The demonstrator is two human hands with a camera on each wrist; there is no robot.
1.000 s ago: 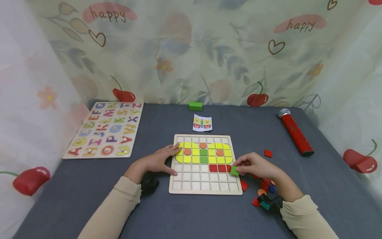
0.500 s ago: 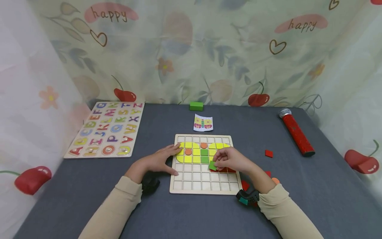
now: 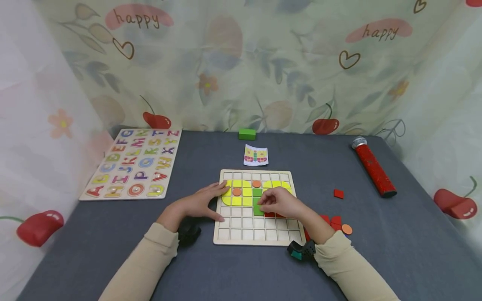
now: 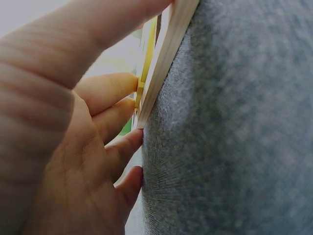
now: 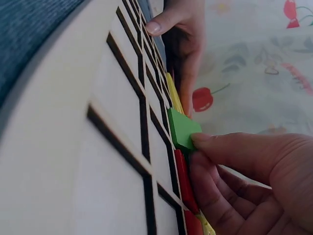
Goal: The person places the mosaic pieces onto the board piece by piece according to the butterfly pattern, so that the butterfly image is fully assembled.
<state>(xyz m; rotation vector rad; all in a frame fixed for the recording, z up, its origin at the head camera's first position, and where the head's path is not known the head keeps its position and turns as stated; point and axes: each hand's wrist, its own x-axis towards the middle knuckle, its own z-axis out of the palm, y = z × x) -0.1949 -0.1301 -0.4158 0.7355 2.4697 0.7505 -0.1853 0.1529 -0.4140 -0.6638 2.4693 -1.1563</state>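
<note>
A wooden grid board [image 3: 236,234] lies flat on the table with yellow tiles [image 3: 237,200], orange discs [image 3: 256,184] and green squares set in its upper rows. My left hand [image 3: 198,204] rests on the board's left edge, fingers spread and thumb on the rim. In the left wrist view, fingertips [image 4: 128,81] touch the yellow pieces and the side of the board. My right hand [image 3: 283,204] pinches a green square tile [image 5: 183,128] between thumb and forefinger, at the cell below the column of green squares. Red tiles [image 5: 185,178] sit beside it, partly hidden under this hand.
A picture card [image 3: 256,155] of a butterfly lies behind the board, with a green block [image 3: 247,134] farther back. To the left is an alphabet board [image 3: 132,167]. A red microphone [image 3: 373,169] and several loose tiles [image 3: 336,220] lie on the right, near my right forearm.
My right hand has carried the green tile leftward from the board's right edge, across the red row, to the middle column. My left hand has stayed at the left edge.
</note>
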